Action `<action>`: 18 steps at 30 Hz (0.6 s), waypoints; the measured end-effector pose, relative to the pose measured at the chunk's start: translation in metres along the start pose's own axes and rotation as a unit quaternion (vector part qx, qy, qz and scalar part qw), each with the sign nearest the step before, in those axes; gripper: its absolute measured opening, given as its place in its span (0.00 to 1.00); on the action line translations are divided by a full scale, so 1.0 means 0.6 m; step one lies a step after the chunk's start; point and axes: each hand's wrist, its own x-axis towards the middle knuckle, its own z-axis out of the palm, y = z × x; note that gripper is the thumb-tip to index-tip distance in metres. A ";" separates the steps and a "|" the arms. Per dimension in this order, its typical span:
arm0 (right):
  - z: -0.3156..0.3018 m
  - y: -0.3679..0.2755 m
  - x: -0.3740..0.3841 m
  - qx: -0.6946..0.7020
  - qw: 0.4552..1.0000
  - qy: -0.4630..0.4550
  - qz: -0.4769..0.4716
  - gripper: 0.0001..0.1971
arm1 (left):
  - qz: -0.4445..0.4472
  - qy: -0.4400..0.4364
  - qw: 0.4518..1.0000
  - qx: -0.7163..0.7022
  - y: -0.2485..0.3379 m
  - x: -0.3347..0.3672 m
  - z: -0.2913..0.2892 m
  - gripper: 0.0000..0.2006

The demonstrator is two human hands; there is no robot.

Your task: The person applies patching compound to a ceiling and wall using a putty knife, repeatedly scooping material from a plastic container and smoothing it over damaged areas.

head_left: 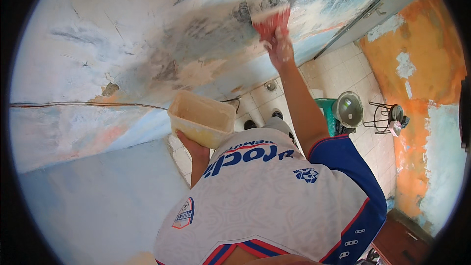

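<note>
My right hand, smeared with white, is raised to the wall and closed around a red putty spreader. The spreader's wide edge lies against the patchy wall, which is coated in white, grey and pale blue. Low at my left side, my left hand grips a pale yellow rectangular plastic tub from beneath and the side. Whitish residue coats the inside of this tub, and how much it contains is hard to tell. Part of the left fingers is hidden beneath the tub.
A thin cable runs along the wall toward the tub. On the tiled floor to the right stand a grey round basin, a green container and a black metal stool with items on it. Beyond rises an orange, peeling wall.
</note>
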 end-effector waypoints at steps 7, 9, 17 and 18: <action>-0.154 0.101 -0.115 -0.136 0.978 0.124 0.098 0.14 | 0.007 0.008 1.000 -0.019 -0.017 0.003 -0.039 0.37; -0.138 0.072 -0.082 -0.207 0.974 0.076 0.049 0.15 | -0.006 0.016 1.000 -0.014 -0.016 0.001 -0.037 0.36; 0.201 -0.258 -0.062 -0.200 0.958 -0.011 -0.205 0.10 | -0.012 0.009 1.000 -0.012 -0.014 0.000 -0.020 0.37; 0.222 -0.280 -0.079 -0.144 0.963 -0.037 -0.223 0.10 | -0.012 0.011 1.000 -0.016 -0.015 0.006 -0.013 0.38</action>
